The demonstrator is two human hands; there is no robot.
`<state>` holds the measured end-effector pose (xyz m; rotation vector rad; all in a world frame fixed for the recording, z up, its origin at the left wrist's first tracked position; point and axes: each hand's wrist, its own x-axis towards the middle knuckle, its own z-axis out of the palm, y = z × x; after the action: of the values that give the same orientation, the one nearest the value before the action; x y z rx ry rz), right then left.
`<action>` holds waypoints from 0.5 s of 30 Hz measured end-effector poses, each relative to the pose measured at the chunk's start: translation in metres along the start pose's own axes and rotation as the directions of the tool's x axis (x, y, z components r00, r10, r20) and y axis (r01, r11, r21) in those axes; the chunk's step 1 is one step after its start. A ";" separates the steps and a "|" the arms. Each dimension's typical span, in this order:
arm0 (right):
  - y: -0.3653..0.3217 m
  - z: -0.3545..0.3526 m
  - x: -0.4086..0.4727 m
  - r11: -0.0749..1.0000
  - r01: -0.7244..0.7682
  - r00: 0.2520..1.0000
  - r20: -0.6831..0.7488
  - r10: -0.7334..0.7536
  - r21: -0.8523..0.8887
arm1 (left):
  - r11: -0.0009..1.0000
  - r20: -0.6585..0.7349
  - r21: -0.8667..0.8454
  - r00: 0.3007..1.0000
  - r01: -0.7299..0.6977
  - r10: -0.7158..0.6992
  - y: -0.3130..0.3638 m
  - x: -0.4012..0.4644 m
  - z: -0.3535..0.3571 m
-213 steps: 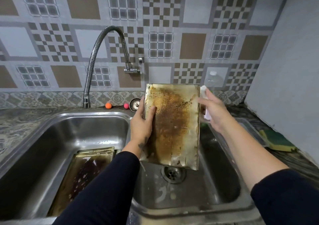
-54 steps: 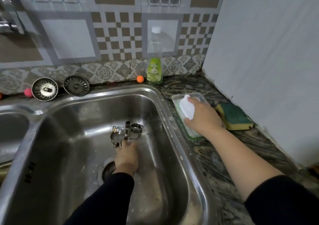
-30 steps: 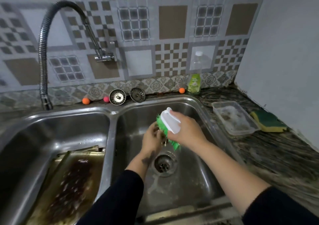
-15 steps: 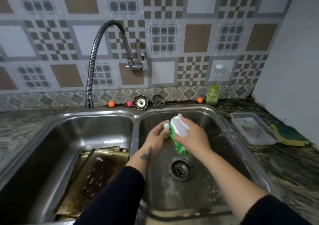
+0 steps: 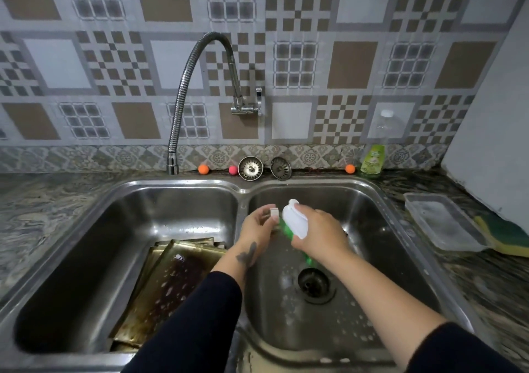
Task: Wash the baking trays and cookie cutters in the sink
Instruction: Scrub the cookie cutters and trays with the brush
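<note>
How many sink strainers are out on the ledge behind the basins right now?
2. Both lean against the wall tiles behind the divider between the basins: the left strainer beside a pink ball, the right strainer just next to it.

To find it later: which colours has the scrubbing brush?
White handle, green bristles, on the scrubbing brush; head view.

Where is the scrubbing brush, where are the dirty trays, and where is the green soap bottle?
scrubbing brush [image 5: 295, 221], head view, on its white handle top.
dirty trays [image 5: 174, 284], head view, on the stained face of the top tray.
green soap bottle [image 5: 372, 162], head view, on its green label.
</note>
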<state>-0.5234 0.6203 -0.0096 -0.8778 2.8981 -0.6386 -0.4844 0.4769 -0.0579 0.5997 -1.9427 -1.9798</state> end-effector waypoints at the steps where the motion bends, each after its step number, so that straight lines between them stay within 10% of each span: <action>1: 0.003 -0.001 0.003 1.000 -0.017 1.000 -0.003 0.016 -0.010 | 0.988 -0.030 0.151 0.999 -0.030 0.034 -0.002 0.001 -0.006; 4: 0.011 -0.005 0.012 0.999 -0.051 0.999 -0.012 0.051 -0.015 | 0.838 -0.103 0.544 0.989 -0.033 0.105 -0.010 0.004 -0.035; 15: 0.024 0.003 0.022 0.996 -0.076 0.997 -0.017 0.076 -0.055 | 0.265 -0.203 0.924 0.941 0.276 -0.271 -0.076 -0.025 -0.158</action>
<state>-0.5533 0.6252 -0.0201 -0.7671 2.9593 -0.5643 -0.3793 0.3551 -0.1310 1.2654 -3.0723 -0.6141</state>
